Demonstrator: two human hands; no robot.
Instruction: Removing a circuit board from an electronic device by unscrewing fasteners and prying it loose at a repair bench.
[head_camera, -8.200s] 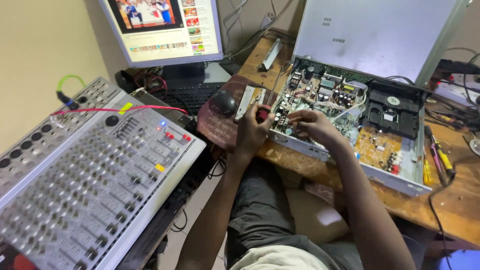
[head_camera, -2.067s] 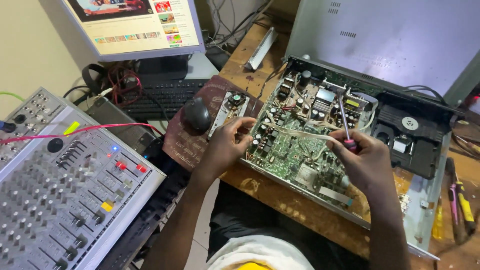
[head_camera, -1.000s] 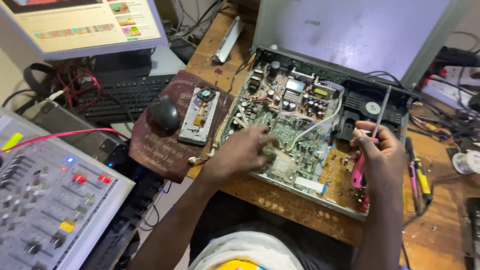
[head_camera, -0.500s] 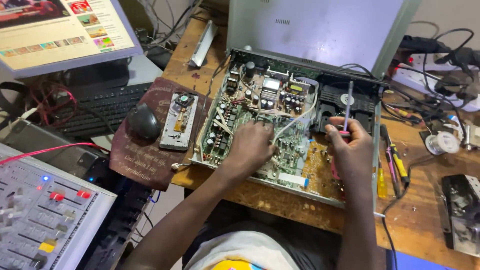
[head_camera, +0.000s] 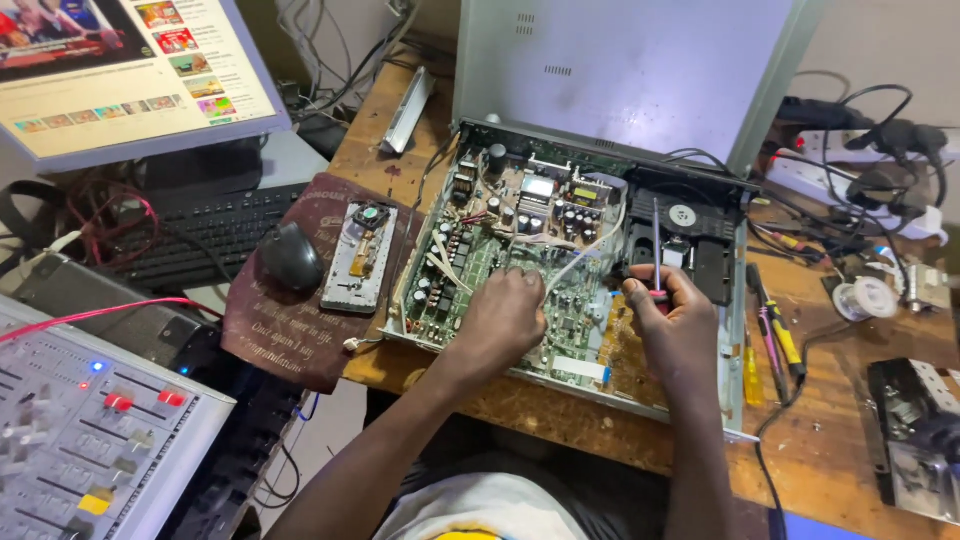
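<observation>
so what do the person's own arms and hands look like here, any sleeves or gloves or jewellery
Both arms are bare from the hands up to where they leave the picture: no sleeves show. The left hand and the right hand wear no gloves, and no ring, watch or bracelet shows on the parts in view. Between the arms, a white top with a patch of yellow shows at the bottom edge.

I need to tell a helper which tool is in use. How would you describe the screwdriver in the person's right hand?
Start at the opened grey player chassis on the wooden bench. Over its right side, beside the black disc drive, the right hand grips a screwdriver. Its pink handle and upright shaft distinguish it from the yellow-handled tools lying flat beside the chassis.
</observation>
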